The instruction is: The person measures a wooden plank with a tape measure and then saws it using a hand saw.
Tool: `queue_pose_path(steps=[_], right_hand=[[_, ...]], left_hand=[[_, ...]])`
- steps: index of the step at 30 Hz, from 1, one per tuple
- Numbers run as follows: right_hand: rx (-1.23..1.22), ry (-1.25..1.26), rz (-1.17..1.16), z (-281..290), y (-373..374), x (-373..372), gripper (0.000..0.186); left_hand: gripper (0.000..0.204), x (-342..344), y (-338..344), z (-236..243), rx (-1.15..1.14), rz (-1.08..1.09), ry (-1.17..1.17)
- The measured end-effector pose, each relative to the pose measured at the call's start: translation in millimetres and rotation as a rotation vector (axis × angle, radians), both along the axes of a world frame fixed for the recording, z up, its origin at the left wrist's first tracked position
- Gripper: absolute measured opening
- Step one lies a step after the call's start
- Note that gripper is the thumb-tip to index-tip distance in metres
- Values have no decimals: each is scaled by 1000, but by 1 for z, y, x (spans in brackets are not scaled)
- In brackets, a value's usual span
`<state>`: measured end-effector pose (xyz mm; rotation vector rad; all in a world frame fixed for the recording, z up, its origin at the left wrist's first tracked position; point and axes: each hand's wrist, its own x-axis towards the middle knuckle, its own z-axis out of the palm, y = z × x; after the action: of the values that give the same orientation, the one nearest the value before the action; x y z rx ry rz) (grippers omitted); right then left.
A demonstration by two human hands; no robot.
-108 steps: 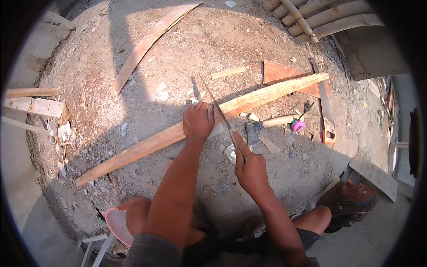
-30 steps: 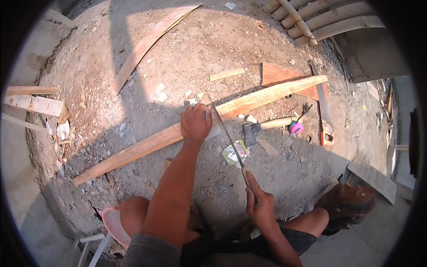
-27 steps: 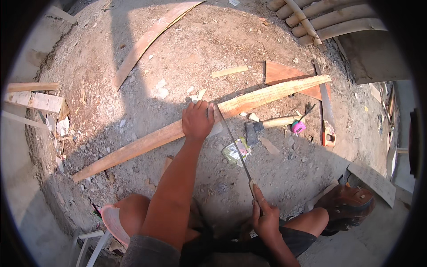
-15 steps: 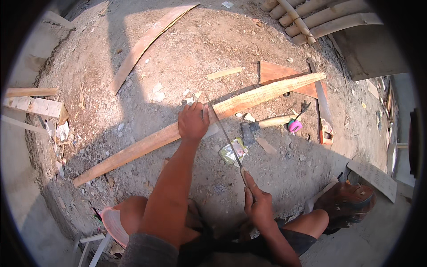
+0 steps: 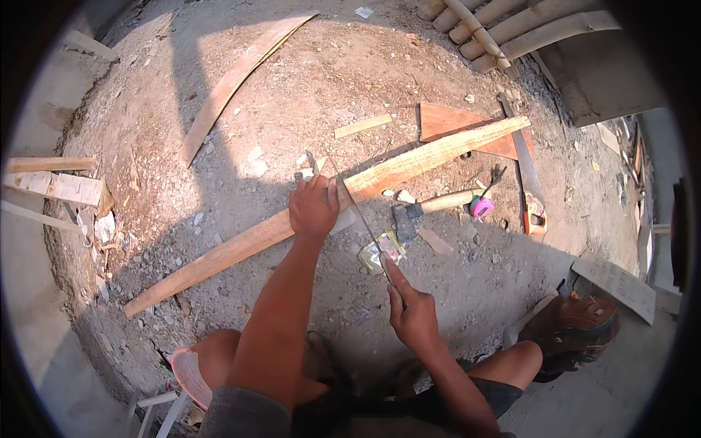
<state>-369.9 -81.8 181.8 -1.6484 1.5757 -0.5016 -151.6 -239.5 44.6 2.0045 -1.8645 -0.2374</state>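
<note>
My left hand (image 5: 314,208) presses on a long pale wooden plank (image 5: 431,157), fingers curled over its middle, with a pale grey piece under the plank there. My right hand (image 5: 411,306) grips the handle of a long thin-bladed tool (image 5: 363,219), whose blade crosses the plank just right of my left fingers. Below the plank's right half lie a green-and-white crumpled packet (image 5: 394,244), a wooden-handled hammer (image 5: 405,223) and a pink tape measure (image 5: 482,207). A handsaw with an orange handle (image 5: 534,219) rests on a reddish board (image 5: 445,120) at the right.
A long thin board (image 5: 226,91) lies at the back left. Timber offcuts (image 5: 62,186) sit by the left wall. Bamboo poles (image 5: 555,33) are at the back right, a pale board (image 5: 613,285) and brown leather item (image 5: 566,336) at the lower right. Rubble covers the ground.
Over the last second my right hand and the blade have slid forward, after drawing back earlier. My left hand stays on the plank; the whole view has shifted slightly.
</note>
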Motion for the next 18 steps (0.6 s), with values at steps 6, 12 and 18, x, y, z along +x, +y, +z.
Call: queue_pose_path(steps=[6,12,18], right_hand=[[-22,-6,-32,10,44,-26,59],[-138,18,-12,-43,-58,22,56],[-83,-32,-80,-8,77,-44,57]], left_hand=[[30,-12,3,1,-22,-20,-30],[30,-15,4,-5,-10,-26,10],[28,-11,5,-3,-14,-5,-1]])
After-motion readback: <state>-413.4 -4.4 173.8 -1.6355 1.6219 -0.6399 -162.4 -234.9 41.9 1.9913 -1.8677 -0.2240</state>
